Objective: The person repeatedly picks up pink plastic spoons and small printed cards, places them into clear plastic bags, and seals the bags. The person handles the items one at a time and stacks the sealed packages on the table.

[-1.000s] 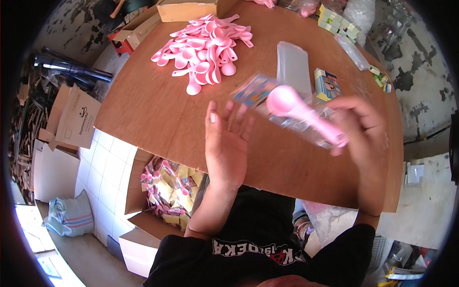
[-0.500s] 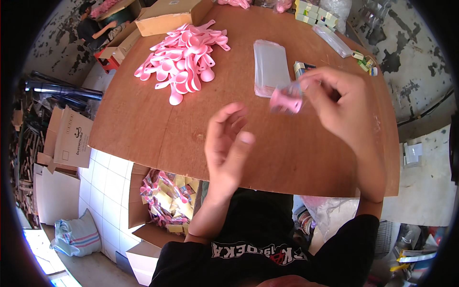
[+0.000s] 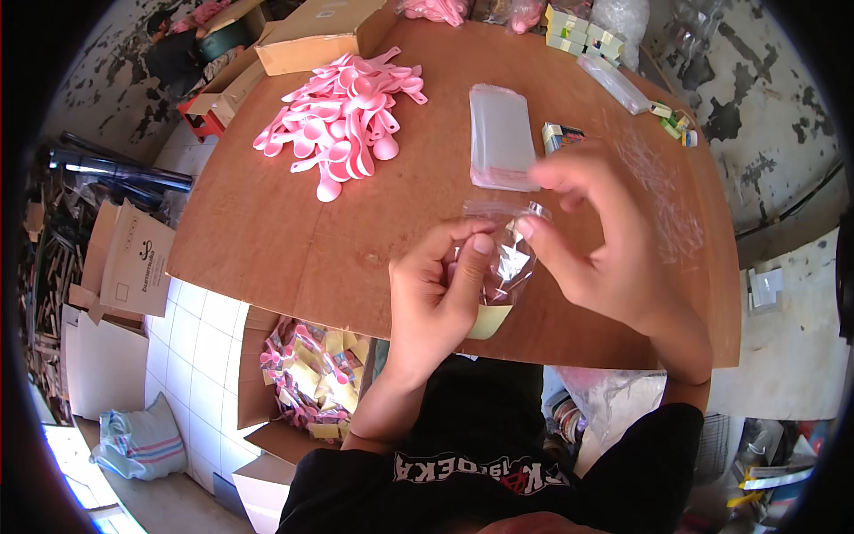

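Observation:
A clear plastic bag (image 3: 514,267) is pinched between the thumb and fingers of my left hand (image 3: 436,285), above the table's near edge. Pale yellow card (image 3: 489,320) shows at its bottom end. A shiny glare covers its middle, and my fingers hide its left side. My right hand (image 3: 600,236) is at the bag's upper right corner, thumb beside the plastic and index finger lifted apart from it. Beyond the hands lies a stack of flat clear bags (image 3: 500,133), with a small printed box (image 3: 560,136) next to it. Pink scoops (image 3: 351,111) form a heap at the far left.
Thin clear strips (image 3: 658,196) litter the right of the wooden table (image 3: 294,240). Small boxes (image 3: 574,36) stand at the far right, a cardboard box (image 3: 325,36) at the far left. Below the near edge, an open carton (image 3: 258,374) holds packed pink scoops. Another person (image 3: 178,58) sits beyond.
My right hand has brought the small bagged pink thing down and toward me, and the left hand has closed on the bag. The right fingers have parted.

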`<state>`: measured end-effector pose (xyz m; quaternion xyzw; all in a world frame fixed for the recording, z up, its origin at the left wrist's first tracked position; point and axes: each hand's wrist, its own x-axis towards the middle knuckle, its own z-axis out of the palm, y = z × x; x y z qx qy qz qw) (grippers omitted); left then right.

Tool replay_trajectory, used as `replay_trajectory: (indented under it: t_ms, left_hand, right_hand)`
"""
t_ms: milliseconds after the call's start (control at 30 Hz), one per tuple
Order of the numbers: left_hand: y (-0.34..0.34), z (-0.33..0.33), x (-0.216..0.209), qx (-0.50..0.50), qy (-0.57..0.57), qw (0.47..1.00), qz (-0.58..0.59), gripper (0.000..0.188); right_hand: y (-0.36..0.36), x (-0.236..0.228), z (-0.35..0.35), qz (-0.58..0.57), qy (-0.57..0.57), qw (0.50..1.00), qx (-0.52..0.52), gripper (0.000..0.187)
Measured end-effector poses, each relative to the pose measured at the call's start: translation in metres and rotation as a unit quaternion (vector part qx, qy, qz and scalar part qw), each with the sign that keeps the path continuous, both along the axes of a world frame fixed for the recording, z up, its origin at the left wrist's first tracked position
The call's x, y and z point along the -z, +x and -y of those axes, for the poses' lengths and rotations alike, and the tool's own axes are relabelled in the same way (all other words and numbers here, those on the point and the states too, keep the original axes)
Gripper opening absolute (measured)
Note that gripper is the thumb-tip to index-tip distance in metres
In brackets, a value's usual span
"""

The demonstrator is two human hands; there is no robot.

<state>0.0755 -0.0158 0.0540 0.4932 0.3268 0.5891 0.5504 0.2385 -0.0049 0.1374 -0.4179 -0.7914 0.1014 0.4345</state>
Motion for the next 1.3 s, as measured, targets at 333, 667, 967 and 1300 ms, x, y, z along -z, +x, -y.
replay_trajectory:
  t_ms: [333, 667, 967, 1300]
  left_hand:
    - [0.0, 0.006, -0.007, -0.038, 0.124, 0.966, -0.225, 0.024]
    - [0.002, 0.003, -0.008, -0.06, 0.226, 0.917, -0.324, 0.025]
    - [-0.007, 0.005, -0.006, 0.025, 0.1, 0.987, -0.123, 0.026]
    - [-0.003, -0.009, -0.007, -0.04, 0.062, 0.997, 0.012, 0.022]
  right_hand:
    - [0.005, 0.008, -0.001, 0.198, 0.122, 0.972, -0.02, 0.018]
    - [0.008, 0.008, 0.002, 0.246, 0.128, 0.961, 0.007, 0.015]
    - [0.058, 0.014, -0.016, -0.343, -0.173, 0.918, -0.101, 0.008]
    - [0.255, 0.069, -0.077, 0.182, -0.022, 0.858, 0.479, 0.029]
